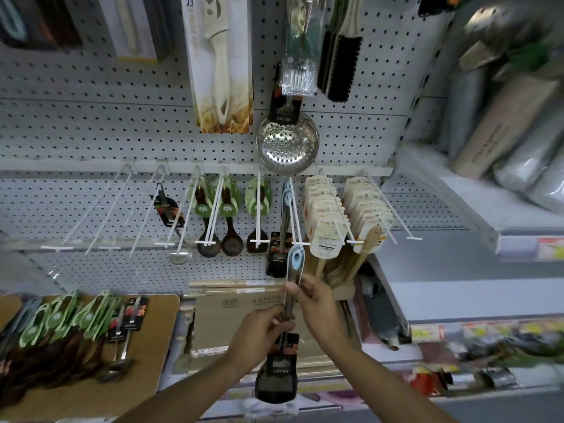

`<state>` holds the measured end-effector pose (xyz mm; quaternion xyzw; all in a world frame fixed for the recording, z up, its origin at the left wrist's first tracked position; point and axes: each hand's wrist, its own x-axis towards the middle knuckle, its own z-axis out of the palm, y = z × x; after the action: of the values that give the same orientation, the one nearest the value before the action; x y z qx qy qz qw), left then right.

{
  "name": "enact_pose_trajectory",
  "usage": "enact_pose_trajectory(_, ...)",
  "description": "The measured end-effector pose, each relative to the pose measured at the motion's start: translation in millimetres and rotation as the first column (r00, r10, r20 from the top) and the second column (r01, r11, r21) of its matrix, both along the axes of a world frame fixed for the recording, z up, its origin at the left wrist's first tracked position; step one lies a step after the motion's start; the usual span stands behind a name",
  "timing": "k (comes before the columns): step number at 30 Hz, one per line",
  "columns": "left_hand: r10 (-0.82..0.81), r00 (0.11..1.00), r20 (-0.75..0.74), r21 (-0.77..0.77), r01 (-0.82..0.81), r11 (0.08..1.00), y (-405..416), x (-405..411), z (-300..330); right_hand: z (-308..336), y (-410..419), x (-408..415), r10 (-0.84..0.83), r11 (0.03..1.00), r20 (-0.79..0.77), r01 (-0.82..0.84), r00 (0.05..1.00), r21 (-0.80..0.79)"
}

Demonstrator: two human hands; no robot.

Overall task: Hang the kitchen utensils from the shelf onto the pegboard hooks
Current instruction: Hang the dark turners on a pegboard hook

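Observation:
Both hands hold one utensil, a steel-handled spatula with a light-blue hanging loop on top and a black head with a dark label at the bottom. My left hand grips the lower handle just above the label. My right hand pinches the upper handle below the loop. The loop sits right at the tip of a white pegboard hook where similar blue-looped utensils hang. More utensils lie on a brown board on the shelf at lower left: green-handled dark spoons and steel ladles.
The pegboard carries several white hooks; those at left are bare, others hold a ladle, dark spoons and wooden spatulas. A steel skimmer hangs above. A cardboard box stands under my hands, shelves of goods to the right.

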<state>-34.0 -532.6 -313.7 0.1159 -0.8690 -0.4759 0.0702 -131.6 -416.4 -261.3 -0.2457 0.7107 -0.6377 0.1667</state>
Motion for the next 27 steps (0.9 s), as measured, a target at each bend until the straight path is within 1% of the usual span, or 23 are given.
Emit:
enact_pose_trajectory(2,-0.015,0.999,0.030,0.023,0.014,1.000,-0.2,-0.4,-3.5,1.7,-3.2,-3.3,-0.009,1.000,-0.007,0.009,1.000,0.022)
enact_pose_trajectory(3,-0.025,0.998,0.051,0.002,0.024,1.000,-1.3,0.3,-6.9,2.1,-4.7,-4.6,-0.012,1.000,-0.003,0.012,1.000,0.025)
enact_pose_trajectory(6,-0.023,0.995,0.099,-0.134,0.036,0.990,-6.0,0.2,-21.4,1.9,-9.2,-7.3,-0.025,0.999,-0.015,0.025,1.000,0.043)
enact_pose_trajectory(9,0.011,0.992,0.122,-0.190,0.012,0.982,-6.7,-4.8,-27.8,-2.9,-11.7,-10.6,-0.038,0.998,-0.021,0.039,0.999,0.048)
enact_pose_trajectory(15,0.024,0.993,0.117,-0.113,-0.010,0.994,-9.6,-26.4,-31.4,-6.1,-18.7,-25.6,-0.033,0.996,-0.050,0.037,0.998,0.081)
enact_pose_trajectory(21,0.071,0.991,0.116,-0.116,-0.057,0.992,-22.7,-52.8,-40.2,-4.8,-32.2,-46.3,-0.053,0.994,-0.051,0.057,0.997,0.091)
enact_pose_trajectory(23,0.083,0.990,0.114,-0.100,-0.072,0.992,-27.1,-62.7,-39.2,-6.9,-38.3,-55.2,-0.069,0.990,-0.052,0.075,0.996,0.120)
enact_pose_trajectory(27,0.110,0.986,0.122,-0.089,-0.099,0.991,-33.8,-79.6,-35.9,-8.4,-49.5,-71.4,-0.085,0.983,-0.091,0.098,0.992,0.153)
